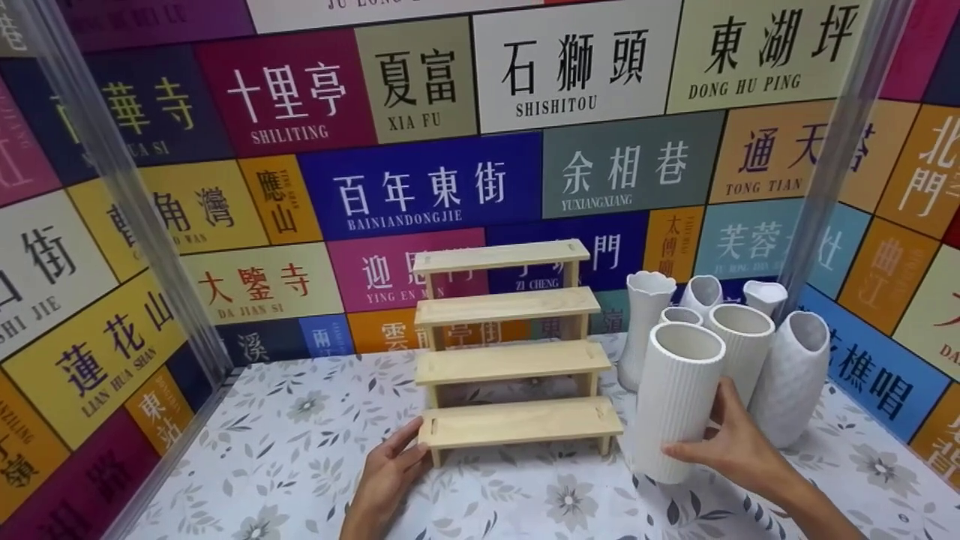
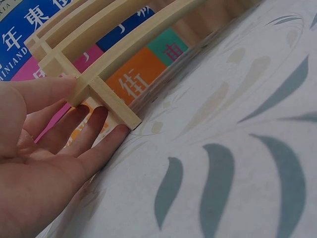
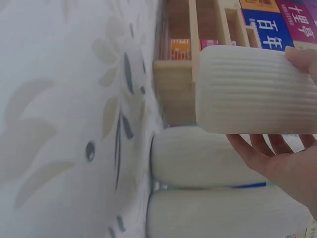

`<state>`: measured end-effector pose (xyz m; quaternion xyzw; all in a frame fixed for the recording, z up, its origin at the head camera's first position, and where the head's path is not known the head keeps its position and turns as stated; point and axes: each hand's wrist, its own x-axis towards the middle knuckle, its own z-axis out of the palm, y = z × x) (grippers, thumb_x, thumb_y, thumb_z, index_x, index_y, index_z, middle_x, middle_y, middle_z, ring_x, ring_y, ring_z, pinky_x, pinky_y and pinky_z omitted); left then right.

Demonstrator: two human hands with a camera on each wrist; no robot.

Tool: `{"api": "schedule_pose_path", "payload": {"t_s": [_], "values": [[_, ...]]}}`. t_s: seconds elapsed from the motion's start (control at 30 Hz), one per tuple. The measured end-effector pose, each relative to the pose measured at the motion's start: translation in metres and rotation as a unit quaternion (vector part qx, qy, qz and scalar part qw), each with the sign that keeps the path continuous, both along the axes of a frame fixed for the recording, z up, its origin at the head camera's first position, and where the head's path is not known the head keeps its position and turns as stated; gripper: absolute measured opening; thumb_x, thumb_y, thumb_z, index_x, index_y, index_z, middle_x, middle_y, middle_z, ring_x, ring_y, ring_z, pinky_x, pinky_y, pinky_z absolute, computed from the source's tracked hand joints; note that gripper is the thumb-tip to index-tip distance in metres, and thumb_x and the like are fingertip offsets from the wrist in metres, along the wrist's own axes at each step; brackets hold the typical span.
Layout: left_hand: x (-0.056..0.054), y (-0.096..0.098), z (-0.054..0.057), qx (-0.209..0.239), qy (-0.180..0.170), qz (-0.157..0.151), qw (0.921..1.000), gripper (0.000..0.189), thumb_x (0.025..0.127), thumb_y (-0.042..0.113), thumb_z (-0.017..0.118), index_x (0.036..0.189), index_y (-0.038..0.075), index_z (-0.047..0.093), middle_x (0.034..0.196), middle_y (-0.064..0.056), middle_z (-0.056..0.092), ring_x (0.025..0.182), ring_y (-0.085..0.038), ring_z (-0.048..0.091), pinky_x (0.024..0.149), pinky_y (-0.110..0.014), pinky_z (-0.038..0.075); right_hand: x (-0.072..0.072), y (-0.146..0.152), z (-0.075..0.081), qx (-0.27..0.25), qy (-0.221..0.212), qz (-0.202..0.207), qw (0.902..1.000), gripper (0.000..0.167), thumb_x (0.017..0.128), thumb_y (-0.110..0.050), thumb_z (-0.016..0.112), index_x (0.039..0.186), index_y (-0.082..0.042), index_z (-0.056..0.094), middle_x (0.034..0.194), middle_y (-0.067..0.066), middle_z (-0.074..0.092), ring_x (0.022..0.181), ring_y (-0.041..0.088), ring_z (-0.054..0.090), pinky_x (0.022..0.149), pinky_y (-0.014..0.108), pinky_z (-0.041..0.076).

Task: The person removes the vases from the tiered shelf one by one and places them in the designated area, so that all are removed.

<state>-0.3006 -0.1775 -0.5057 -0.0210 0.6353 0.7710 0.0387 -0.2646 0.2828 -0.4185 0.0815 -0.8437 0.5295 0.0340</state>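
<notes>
My right hand (image 1: 739,446) grips a white ribbed vase (image 1: 677,409), thumb on one side and fingers on the other. In the right wrist view the vase (image 3: 252,91) is held upright, its base raised off the tabletop. At the lower left end of a four-step wooden stand (image 1: 517,424), my left hand (image 1: 390,465) holds the bottom step. The left wrist view has its thumb against the board's end and the other fingers (image 2: 94,121) curled by the stand's leg (image 2: 116,106). All the steps of the stand are bare.
Several white vases cluster right of the stand: a scalloped one (image 1: 646,322), another ribbed one (image 1: 742,352) and a slant-mouthed textured one (image 1: 795,382) among them. A leaf-patterned cloth (image 1: 300,450) covers the table. Behind rises a wall of coloured name signs (image 1: 420,184).
</notes>
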Motion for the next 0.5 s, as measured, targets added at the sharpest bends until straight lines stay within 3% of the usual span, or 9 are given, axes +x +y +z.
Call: {"api": "schedule_pose_path", "payload": {"t_s": [0.27,0.5], "values": [[0.0,0.001,0.002,-0.002,-0.006,0.0,1.0,0.065,0.096,0.01,0.065,0.152,-0.003,0.035,0.162,-0.027,0.025,0.144,-0.035,0.041,0.114,-0.041,0.047,-0.004,0.023,-0.01,0.046,-0.049,-0.026,0.9974,0.126,0.079,-0.027,0.086,0.156,-0.01,-0.012,0.16,0.037,0.01,0.141,0.061,0.025,0.108,0.072,0.037],[0.001,0.002,0.003,-0.001,-0.008,0.003,1.0,0.065,0.095,0.009,0.065,0.152,-0.002,0.036,0.162,-0.026,0.027,0.142,-0.033,0.043,0.112,-0.04,0.048,-0.005,0.032,-0.016,0.068,-0.065,-0.033,0.995,0.13,0.076,-0.03,0.088,0.156,-0.008,-0.012,0.159,0.037,0.011,0.141,0.059,0.026,0.111,0.072,0.034]]}}
